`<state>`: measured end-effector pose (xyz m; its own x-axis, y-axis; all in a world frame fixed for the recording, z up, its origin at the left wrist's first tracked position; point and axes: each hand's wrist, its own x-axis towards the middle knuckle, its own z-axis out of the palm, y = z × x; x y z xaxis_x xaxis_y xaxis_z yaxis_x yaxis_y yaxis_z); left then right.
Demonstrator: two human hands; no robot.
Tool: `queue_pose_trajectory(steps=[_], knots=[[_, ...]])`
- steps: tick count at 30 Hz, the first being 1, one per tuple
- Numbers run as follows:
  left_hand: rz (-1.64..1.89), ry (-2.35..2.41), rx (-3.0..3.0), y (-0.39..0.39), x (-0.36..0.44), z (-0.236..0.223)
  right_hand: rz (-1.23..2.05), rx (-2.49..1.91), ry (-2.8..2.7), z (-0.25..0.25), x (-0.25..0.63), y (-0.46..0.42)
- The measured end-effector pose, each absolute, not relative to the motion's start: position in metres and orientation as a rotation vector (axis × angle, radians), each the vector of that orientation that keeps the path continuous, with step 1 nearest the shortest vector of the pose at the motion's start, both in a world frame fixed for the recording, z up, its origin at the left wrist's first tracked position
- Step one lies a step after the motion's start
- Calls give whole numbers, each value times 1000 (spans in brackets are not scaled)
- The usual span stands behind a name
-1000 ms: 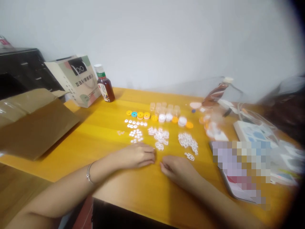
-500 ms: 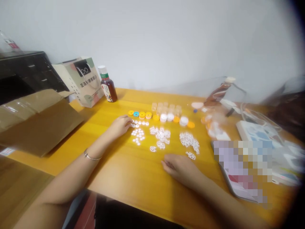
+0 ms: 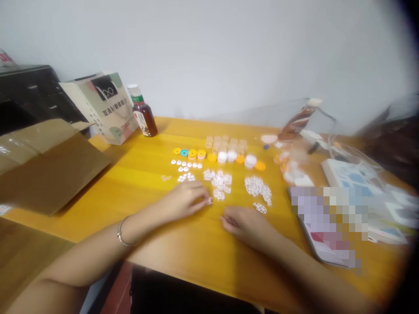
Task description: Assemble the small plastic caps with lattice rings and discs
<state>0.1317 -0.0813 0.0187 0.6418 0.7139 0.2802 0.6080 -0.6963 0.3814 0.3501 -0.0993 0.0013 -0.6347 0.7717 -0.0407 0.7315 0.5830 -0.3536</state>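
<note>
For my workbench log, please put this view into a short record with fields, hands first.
Left hand: fingertips at a small white piece; grip unclear
Right hand: fingers curled, low over the wooden table; nothing visible in it
Beyond the hands: small white discs; two clusters of white spoked cutouts
Farther back: row of yellow, blue, white and orange round caps; translucent containers
Left side: cardboard box, paper bag, white-capped bottle
Right side: tablet-like device, partly pixelated; tilted brown bottle
</note>
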Motion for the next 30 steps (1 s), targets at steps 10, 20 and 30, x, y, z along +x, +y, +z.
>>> queue_pose_trajectory(steps=[10,20,30], knots=[[517,941,2497,-89,146,3,542,-1298,-2660,1,350,-99],[627,1007,2442,-77,139,1,562,-1281,-2671,3,350,-99],[984,1588,2161,-14,77,18,556,-1281,-2663,0,352,-98]])
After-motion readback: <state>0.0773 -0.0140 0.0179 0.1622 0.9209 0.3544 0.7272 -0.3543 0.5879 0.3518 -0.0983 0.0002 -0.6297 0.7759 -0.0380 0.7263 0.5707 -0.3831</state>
